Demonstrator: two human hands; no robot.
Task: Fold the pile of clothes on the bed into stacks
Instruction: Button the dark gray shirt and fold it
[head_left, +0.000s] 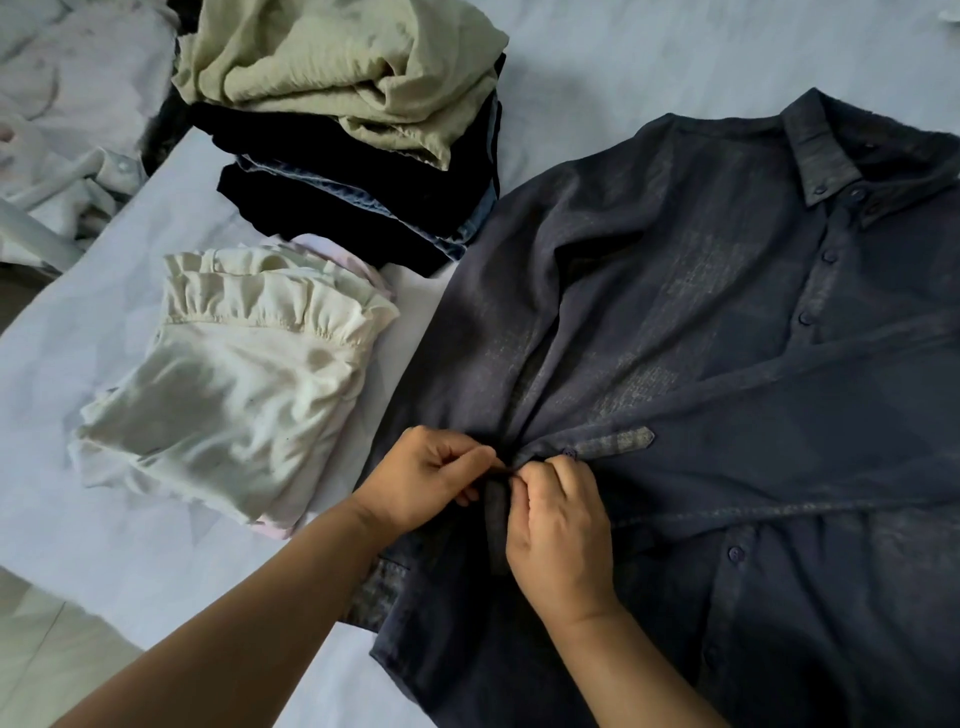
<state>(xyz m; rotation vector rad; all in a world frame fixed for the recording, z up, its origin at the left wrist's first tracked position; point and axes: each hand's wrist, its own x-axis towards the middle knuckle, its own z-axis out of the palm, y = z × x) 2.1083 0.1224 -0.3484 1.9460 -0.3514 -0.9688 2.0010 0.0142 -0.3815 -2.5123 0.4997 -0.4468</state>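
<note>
- Bed (649, 67): pale bluish-white sheet, lightly creased, filling most of the view; edge running diagonally at lower left.
- Floor (47, 639): light, pale surface visible past the bed edge, bottom left corner.
- Dark shirt (727, 389): navy, thin woven fabric, spread flat on the sheet at right; collar toward the top right, button placket running down the right side, sleeve folded across the front with its tabbed cuff near the middle.
- Left hand (426, 478): fingers curled, pinching the gathered cuff fabric at the shirt's lower middle.
- Right hand (561, 525): fingers curled, pinching the same bit of fabric just beside the left hand, fingertips almost meeting.
- Cream stack (234, 395): folded pale garments with a ruffled trim on top, lying on the sheet left of the shirt, just beside its edge.
- Dark stack (363, 192): folded black and denim-blue pieces farther up the bed, close to the shirt's shoulder.
- Olive garment (332, 67): crinkled, loosely bundled on top of the dark stack.
- White heap (67, 130): unfolded pale clothes, top left, beyond the stacks.
</note>
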